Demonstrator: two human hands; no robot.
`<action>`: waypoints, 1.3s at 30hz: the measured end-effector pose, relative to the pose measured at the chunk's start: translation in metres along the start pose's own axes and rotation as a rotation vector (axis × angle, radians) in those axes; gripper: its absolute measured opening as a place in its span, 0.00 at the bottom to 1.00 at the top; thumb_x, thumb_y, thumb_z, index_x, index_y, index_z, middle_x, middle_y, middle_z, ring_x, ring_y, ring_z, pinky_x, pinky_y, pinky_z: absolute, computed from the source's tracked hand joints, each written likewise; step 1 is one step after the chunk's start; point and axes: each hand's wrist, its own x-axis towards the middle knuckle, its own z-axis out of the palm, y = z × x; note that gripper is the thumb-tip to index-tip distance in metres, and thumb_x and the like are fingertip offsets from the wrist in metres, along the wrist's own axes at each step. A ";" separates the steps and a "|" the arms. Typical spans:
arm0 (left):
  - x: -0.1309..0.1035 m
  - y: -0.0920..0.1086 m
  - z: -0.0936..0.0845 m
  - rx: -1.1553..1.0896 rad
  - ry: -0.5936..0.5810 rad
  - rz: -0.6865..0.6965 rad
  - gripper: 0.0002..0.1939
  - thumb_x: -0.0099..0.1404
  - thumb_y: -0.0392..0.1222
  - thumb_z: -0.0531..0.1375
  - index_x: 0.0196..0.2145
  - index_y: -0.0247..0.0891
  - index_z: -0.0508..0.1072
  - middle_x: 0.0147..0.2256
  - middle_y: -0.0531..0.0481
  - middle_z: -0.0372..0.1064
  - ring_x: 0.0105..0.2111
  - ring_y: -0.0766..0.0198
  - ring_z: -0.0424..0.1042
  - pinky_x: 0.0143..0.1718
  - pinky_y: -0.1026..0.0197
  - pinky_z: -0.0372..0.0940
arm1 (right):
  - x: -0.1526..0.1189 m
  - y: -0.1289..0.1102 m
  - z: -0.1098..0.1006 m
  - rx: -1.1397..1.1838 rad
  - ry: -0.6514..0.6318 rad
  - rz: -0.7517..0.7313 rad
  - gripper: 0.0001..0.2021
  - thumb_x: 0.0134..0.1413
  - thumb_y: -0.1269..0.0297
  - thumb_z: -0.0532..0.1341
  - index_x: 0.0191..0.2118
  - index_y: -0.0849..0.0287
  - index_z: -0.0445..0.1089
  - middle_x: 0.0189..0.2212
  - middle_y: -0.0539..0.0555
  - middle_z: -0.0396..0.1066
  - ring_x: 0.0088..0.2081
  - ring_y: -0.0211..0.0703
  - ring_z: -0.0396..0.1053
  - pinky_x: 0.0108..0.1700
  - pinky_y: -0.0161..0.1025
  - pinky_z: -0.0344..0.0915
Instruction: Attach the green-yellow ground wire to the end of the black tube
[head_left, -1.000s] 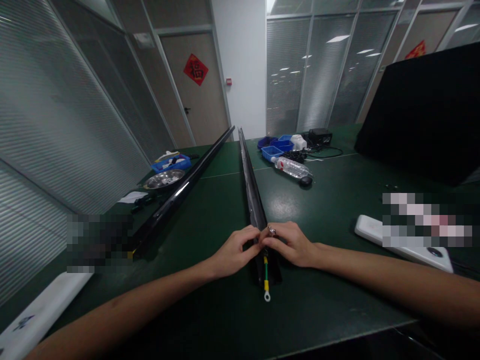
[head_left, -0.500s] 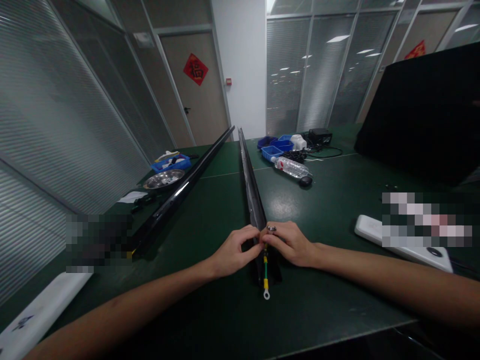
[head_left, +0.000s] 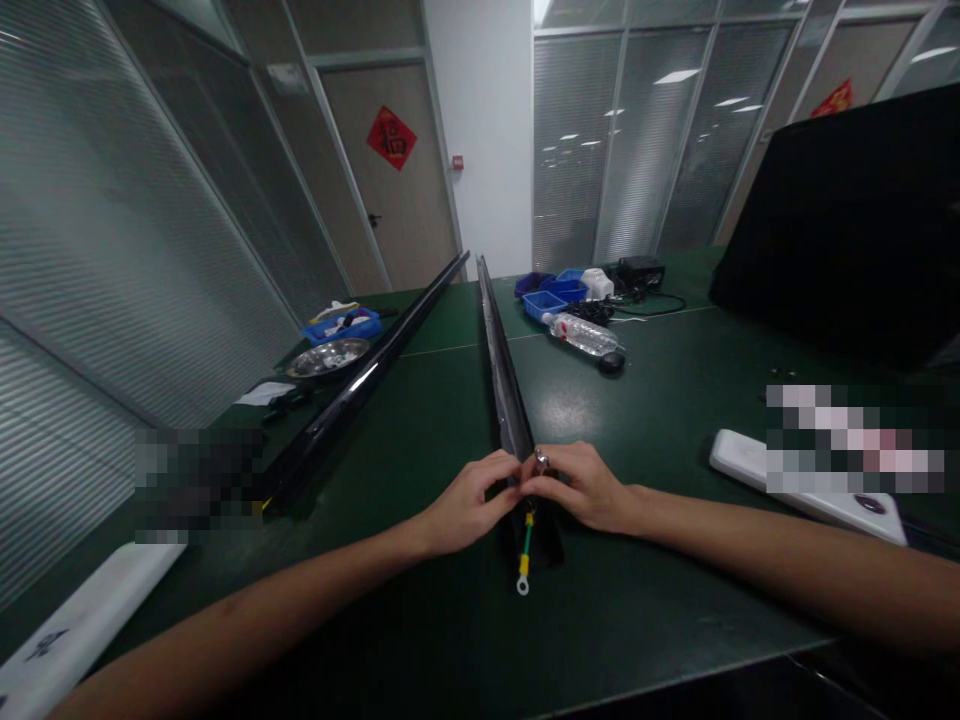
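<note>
Over the near end of a long dark metal rail point(head_left: 504, 385), my left hand point(head_left: 474, 500) and my right hand point(head_left: 581, 487) meet fingertip to fingertip. Both are closed in a pinch, and what lies between the tips is hidden. A small shiny metal piece point(head_left: 541, 460) shows at my right index finger; whether it is held or worn, I cannot tell. From beneath the fingers a short green-and-yellow wire point(head_left: 527, 540) comes out toward me. It ends in a ring terminal point(head_left: 523, 586) over the rail's near end.
A second dark rail point(head_left: 360, 385) lies to the left, beside a metal bowl point(head_left: 300, 366) and a blue tray point(head_left: 360, 330). Behind on the right are blue bins point(head_left: 544, 305), a plastic bottle point(head_left: 581, 335) and cables. A white device point(head_left: 739, 457) and a large black panel point(head_left: 840, 230) stand at right.
The wire's ring terminal has swung slightly left and up. The fingers of my right hand have shifted a little, and the shiny piece has turned. My left hand is nearly still.
</note>
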 end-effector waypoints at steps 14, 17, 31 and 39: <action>-0.002 0.002 -0.001 0.005 -0.001 -0.061 0.07 0.73 0.39 0.59 0.44 0.35 0.75 0.42 0.47 0.72 0.42 0.59 0.70 0.47 0.58 0.64 | 0.002 -0.004 -0.003 -0.028 -0.004 -0.048 0.17 0.75 0.60 0.51 0.37 0.62 0.72 0.31 0.54 0.72 0.31 0.39 0.71 0.37 0.35 0.67; -0.002 0.001 -0.001 0.016 -0.005 -0.063 0.07 0.73 0.38 0.58 0.44 0.35 0.75 0.42 0.46 0.72 0.43 0.58 0.70 0.47 0.58 0.64 | 0.003 -0.005 -0.003 -0.030 -0.008 -0.047 0.17 0.75 0.60 0.51 0.37 0.62 0.72 0.31 0.54 0.72 0.31 0.39 0.71 0.36 0.35 0.67; -0.001 -0.003 0.000 0.003 -0.009 0.003 0.09 0.75 0.41 0.56 0.38 0.35 0.72 0.38 0.48 0.68 0.40 0.59 0.68 0.44 0.60 0.63 | 0.000 0.000 0.001 -0.014 0.014 -0.017 0.16 0.71 0.57 0.58 0.35 0.62 0.73 0.28 0.51 0.72 0.28 0.37 0.70 0.34 0.33 0.64; 0.000 -0.004 0.000 0.020 -0.024 -0.015 0.10 0.75 0.39 0.55 0.36 0.35 0.71 0.37 0.48 0.68 0.39 0.60 0.68 0.44 0.60 0.63 | 0.001 -0.001 0.001 0.020 0.058 -0.034 0.16 0.68 0.56 0.62 0.33 0.63 0.74 0.26 0.51 0.73 0.26 0.35 0.70 0.31 0.32 0.64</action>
